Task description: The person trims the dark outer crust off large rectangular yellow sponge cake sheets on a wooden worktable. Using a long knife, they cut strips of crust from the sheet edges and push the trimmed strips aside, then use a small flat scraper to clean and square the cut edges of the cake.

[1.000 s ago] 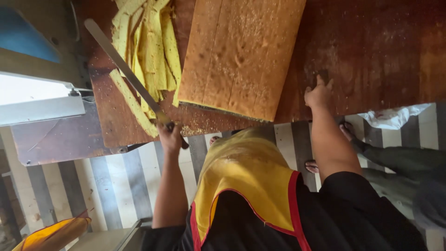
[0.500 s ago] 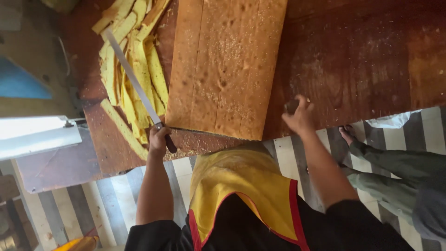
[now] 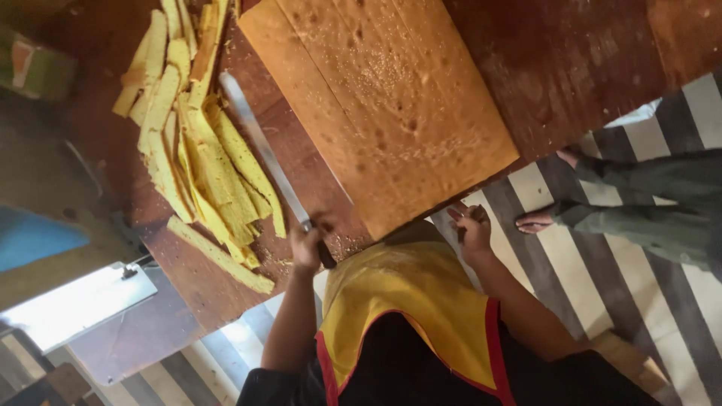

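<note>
Knife (image 3: 263, 162) gripped by left hand (image 3: 307, 248), frame centre; right hand (image 3: 472, 229) open beside sponge slab (image 3: 383, 105); advise steadying slab, blade flat

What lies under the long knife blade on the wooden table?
Under the long knife blade shows the bare brown table, with yellow trimmed strips beside it. The left hand covers the handle; whether the blade rests on strips cannot be told.

Green-trousered legs (image 3: 647, 207), striped floor (image 3: 602, 286)
</note>
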